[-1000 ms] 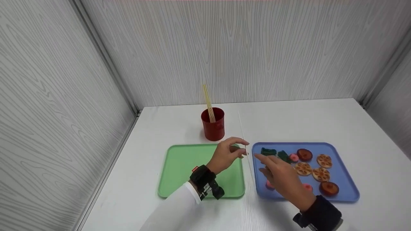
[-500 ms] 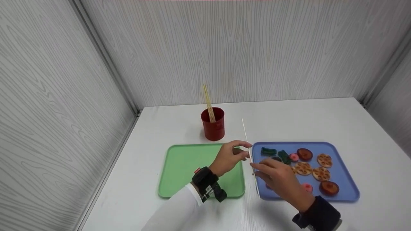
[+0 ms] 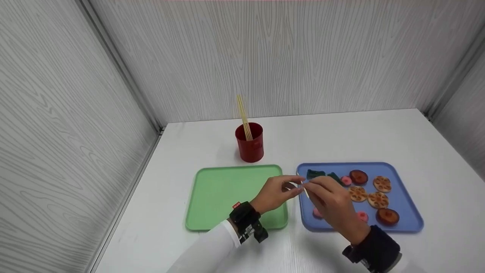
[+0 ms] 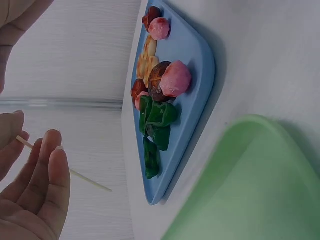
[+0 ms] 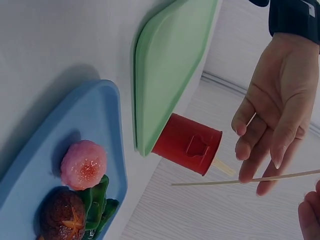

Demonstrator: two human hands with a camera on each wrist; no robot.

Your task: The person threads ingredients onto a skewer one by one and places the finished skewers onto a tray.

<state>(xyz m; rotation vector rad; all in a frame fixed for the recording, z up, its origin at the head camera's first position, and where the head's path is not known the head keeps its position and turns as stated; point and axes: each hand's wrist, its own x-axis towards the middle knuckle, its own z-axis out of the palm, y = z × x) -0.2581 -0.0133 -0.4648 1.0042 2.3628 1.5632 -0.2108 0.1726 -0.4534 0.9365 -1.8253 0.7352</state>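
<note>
My right hand (image 3: 333, 203) pinches a thin bamboo skewer (image 5: 205, 183) between its fingertips, over the left part of the blue tray (image 3: 411, 212). Opposite it is my left hand (image 3: 274, 193), its fingers loosely bent. In the right wrist view the skewer crosses the left fingers, and the left thumb stands apart from it. Its free end sticks out past these fingers in the left wrist view. On the blue tray lie lotus root slices (image 3: 379, 200), brown mushroom caps (image 3: 387, 216), pink balls (image 4: 176, 79) and green pepper pieces (image 4: 162, 114); my right hand partly hides them.
A red cup (image 3: 251, 149) with several yellowish skewers (image 3: 244, 117) leaning in it stands behind a light green tray (image 3: 223, 189). White table surface (image 3: 151, 212) surrounds both trays. Pale wood-grain walls (image 3: 322, 57) enclose the back and sides.
My right fingertips, apart from the skewer a second ago, have come onto it and now pinch it. My left hand has shifted slightly right, and the skewer has turned.
</note>
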